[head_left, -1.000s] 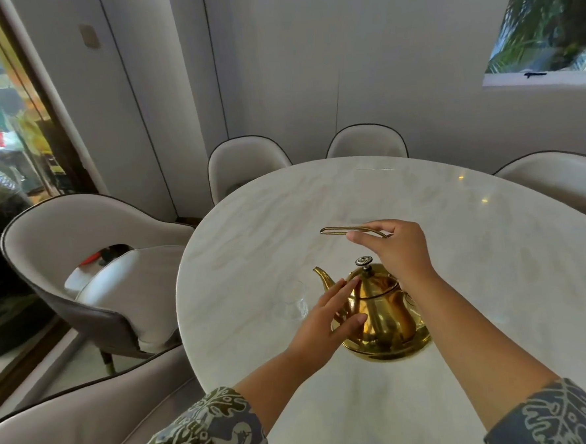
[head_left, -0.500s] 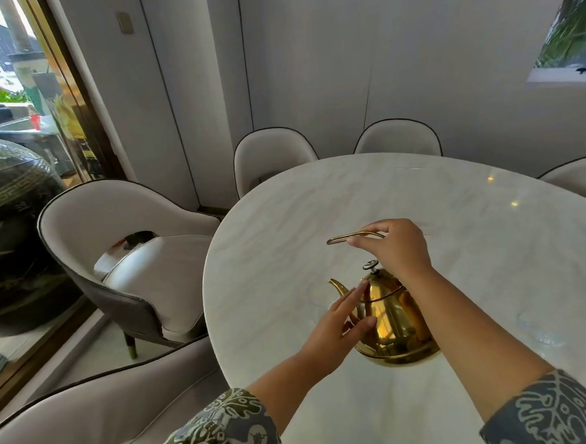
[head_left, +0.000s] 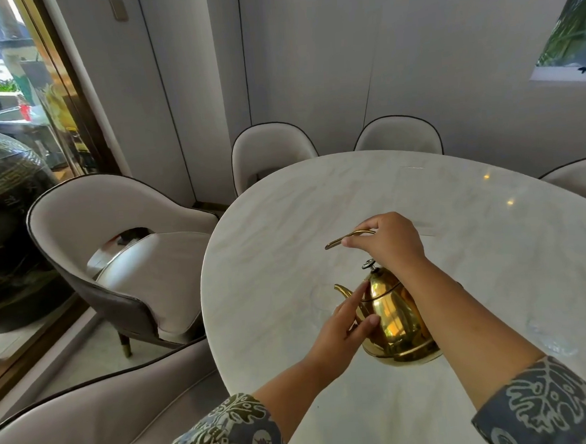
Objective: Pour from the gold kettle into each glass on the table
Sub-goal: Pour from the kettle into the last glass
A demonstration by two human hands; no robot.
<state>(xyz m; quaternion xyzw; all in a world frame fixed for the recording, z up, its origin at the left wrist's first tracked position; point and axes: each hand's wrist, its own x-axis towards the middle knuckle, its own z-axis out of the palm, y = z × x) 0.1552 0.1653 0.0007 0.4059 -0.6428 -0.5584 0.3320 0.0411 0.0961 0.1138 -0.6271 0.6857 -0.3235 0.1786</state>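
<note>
Furthest left of the things on the bench is a clear glass, faint against the pale marble and just beside the spout of the gold kettle. My left hand comes next: it is open, with fingers and thumb spread against the kettle's side near the spout, steadying it rather than gripping. The kettle looks tilted a little toward that glass, its base close above the bench or just resting on it; I cannot tell which. My right hand is closed around the thin gold handle above the lid. Further right, a 2nd glass shows only as a blurred shimmer near my right sleeve. The risk I see: both glasses are hard to see, so a spout misjudged against the rim would spill onto the marble, and my right forearm could knock the near glass.
</note>
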